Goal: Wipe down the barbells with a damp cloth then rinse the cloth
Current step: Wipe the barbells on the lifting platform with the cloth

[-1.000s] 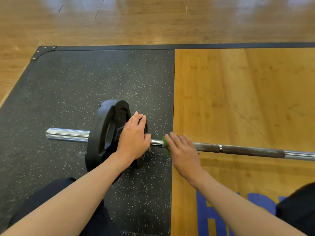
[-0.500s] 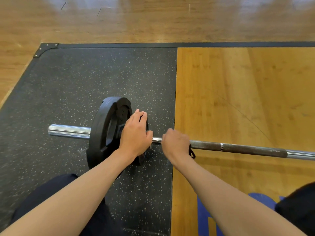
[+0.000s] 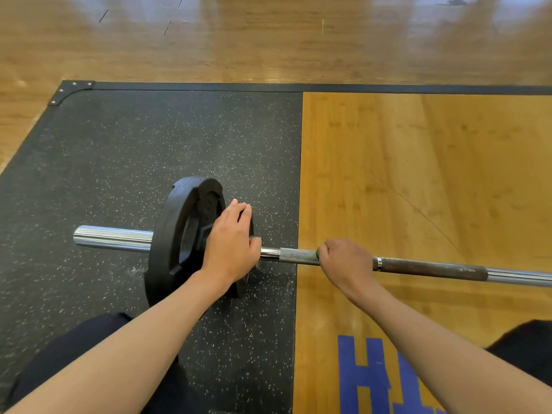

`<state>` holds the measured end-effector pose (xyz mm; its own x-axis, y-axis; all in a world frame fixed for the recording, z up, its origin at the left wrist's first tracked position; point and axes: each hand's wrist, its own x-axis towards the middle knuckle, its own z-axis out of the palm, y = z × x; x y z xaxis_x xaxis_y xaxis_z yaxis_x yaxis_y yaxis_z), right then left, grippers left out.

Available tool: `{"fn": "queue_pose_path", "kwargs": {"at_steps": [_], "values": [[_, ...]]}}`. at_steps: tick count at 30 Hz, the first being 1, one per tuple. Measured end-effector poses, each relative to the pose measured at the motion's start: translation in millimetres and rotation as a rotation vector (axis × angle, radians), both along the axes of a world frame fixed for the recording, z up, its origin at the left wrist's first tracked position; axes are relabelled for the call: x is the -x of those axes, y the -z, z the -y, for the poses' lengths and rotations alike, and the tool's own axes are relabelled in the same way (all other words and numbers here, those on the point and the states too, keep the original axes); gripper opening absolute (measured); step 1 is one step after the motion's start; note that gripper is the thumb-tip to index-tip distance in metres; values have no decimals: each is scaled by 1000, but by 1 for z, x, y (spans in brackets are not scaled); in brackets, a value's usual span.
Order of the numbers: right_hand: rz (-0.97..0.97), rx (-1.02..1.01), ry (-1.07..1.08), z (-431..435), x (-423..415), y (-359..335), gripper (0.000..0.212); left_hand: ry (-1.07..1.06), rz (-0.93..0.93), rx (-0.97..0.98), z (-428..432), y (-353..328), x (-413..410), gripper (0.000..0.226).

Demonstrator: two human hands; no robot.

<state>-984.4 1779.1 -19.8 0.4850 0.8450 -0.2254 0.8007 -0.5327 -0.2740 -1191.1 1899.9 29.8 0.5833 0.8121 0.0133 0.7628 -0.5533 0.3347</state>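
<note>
Gripping plate [image 3: 174, 234], left hand [image 3: 231, 249]; cloth [image 3: 317, 253], right hand [image 3: 346, 264].

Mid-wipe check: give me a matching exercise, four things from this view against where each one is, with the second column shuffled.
1. weight plate
2. left hand
3. right hand
4. cloth

A. green sliver peeking out beside the right hand
B. on the barbell, standing on the rubber mat
C. closed round the barbell over the wooden panel
D. gripping the weight plate, fingers over its edge

Pairs: 1-B, 2-D, 3-C, 4-A
</note>
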Motion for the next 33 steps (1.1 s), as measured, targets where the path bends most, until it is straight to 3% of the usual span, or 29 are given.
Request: {"fn": "queue_pose_path", "kwargs": {"at_steps": [2,5,7,11,13,16,20,25,29,33], "values": [[-72,166,46,-30,11,-5,38,-1,0,-6,0,0,0,63],[-20,157,-29,-53,46,-9,40,6,-11,-10,0,-1,0,64],[78,51,-144,-47,66,-3,32,8,-19,-21,1,-1,1,65],[169,-367,-291,0,54,27,22,16,-29,-18,3,-2,2,64],[238,-420,-363,26,27,41,25,15,-31,-16,3,-2,2,64],[278,-415,-256,47,4,41,29,10,-35,-15,1,-1,1,64],[211,-414,-24,8,37,26,32,13,-34,-28,-1,-1,-3,65],[131,-416,-154,-31,96,27,7,21,-101,-107,1,1,-1,64],[135,-428,-399,-17,86,38,44,64,-253,-208,-2,-3,0,74],[217,-431,-438,8,48,37,48,158,-344,-284,23,-11,-11,82]]}}
